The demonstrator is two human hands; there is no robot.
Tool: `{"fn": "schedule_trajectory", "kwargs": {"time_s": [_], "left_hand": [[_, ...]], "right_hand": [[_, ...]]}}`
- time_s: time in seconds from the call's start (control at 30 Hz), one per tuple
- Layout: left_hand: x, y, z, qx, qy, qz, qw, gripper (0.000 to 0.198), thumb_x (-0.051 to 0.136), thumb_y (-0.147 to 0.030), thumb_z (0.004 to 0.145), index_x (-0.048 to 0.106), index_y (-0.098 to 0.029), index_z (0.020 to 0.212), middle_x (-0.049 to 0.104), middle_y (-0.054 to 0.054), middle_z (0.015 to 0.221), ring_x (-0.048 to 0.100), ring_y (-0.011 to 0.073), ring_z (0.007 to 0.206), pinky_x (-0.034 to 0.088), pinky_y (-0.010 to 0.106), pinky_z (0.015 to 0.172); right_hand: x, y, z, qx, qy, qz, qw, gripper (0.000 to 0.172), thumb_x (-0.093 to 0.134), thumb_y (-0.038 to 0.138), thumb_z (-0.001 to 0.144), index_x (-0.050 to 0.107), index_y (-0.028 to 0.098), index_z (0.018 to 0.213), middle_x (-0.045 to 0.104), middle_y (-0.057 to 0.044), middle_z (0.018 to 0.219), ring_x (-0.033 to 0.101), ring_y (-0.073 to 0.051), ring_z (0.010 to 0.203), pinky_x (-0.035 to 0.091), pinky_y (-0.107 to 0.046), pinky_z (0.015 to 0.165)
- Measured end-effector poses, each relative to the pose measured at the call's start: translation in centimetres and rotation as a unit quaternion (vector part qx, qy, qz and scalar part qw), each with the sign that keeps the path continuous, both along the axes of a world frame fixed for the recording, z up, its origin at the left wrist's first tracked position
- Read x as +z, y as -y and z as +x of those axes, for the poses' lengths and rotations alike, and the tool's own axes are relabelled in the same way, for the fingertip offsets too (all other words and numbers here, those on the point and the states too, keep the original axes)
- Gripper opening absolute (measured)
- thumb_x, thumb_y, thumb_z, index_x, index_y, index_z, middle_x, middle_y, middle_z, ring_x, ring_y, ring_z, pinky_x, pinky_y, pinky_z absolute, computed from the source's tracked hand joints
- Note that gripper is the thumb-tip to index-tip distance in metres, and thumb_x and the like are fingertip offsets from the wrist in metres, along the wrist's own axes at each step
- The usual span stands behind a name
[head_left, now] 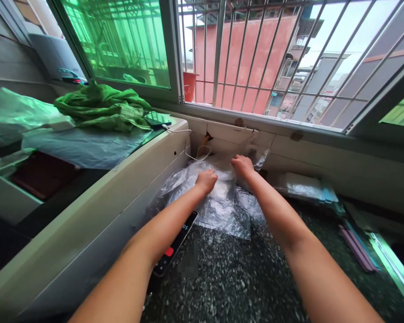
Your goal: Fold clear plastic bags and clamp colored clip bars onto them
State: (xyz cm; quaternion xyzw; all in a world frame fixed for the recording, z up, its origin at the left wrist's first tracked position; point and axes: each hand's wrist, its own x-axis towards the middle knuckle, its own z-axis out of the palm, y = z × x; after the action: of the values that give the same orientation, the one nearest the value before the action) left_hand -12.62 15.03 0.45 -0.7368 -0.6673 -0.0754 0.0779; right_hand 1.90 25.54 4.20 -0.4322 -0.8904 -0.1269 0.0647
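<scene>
Both my hands reach out over a heap of clear plastic bags (218,215) at the back of a dark speckled counter. My left hand (207,181) is closed in a pinch on a thin clear plastic bag (226,162). Slightly higher and to the right, my right hand (243,166) is also closed, gripping the same film, some of which stands up beyond its knuckles. The fingertips are small and partly hidden. Beneath my left forearm lies a phone (182,233) with a lit screen, partly covered by the arm.
A pale ledge (121,179) rises on the left, bearing a green cloth (103,107) and another phone (157,118) with a white cable (198,158). Flat plastic packets (305,186) and purple strips (357,248) lie right. A barred window (252,58) stands behind.
</scene>
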Motion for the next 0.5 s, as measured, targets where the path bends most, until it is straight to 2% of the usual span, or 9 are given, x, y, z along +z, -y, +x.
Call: {"fn": "schedule_trajectory", "kwargs": {"time_s": [0.1,0.23,0.37,0.5], "left_hand": [[1.0,0.8,-0.3,-0.012,-0.006,0.022,1.000,0.028,0.039,-0.005,0.080,0.066,-0.010,0.082,0.061,0.015,0.088,0.058,0.0232,0.086,0.043,0.031,0.064],[3.0,3.9,0.2,-0.030,-0.008,0.060,0.998,0.029,0.038,-0.016,0.086,0.066,-0.012,0.082,0.060,0.013,0.086,0.056,0.0208,0.082,0.041,0.030,0.064],[4.0,8.5,1.9,-0.109,-0.008,0.157,0.982,0.028,0.041,-0.022,0.087,0.065,-0.015,0.076,0.059,0.008,0.076,0.054,0.0170,0.072,0.039,0.028,0.061],[3.6,13.7,4.2,-0.201,-0.010,0.250,0.947,0.028,0.040,-0.021,0.088,0.062,-0.017,0.071,0.055,0.004,0.067,0.049,0.0149,0.065,0.037,0.027,0.058]], "right_hand": [[1.0,1.4,2.2,-0.004,-0.042,0.026,0.999,0.027,0.041,0.019,0.085,0.067,0.017,0.093,0.062,-0.011,0.098,0.056,-0.020,0.089,0.039,-0.026,0.067],[2.1,5.0,6.9,-0.006,-0.101,0.052,0.994,0.025,0.042,0.024,0.086,0.066,0.017,0.092,0.062,-0.009,0.097,0.057,-0.017,0.087,0.041,-0.024,0.068],[1.6,10.7,12.3,0.071,-0.247,0.090,0.962,0.022,0.046,0.026,0.084,0.065,0.018,0.076,0.061,-0.006,0.082,0.056,-0.015,0.073,0.044,-0.025,0.065],[0.2,17.7,16.7,0.123,-0.304,0.105,0.939,0.016,0.050,0.023,0.082,0.062,0.020,0.072,0.059,-0.004,0.074,0.055,-0.014,0.068,0.046,-0.027,0.064]]}}
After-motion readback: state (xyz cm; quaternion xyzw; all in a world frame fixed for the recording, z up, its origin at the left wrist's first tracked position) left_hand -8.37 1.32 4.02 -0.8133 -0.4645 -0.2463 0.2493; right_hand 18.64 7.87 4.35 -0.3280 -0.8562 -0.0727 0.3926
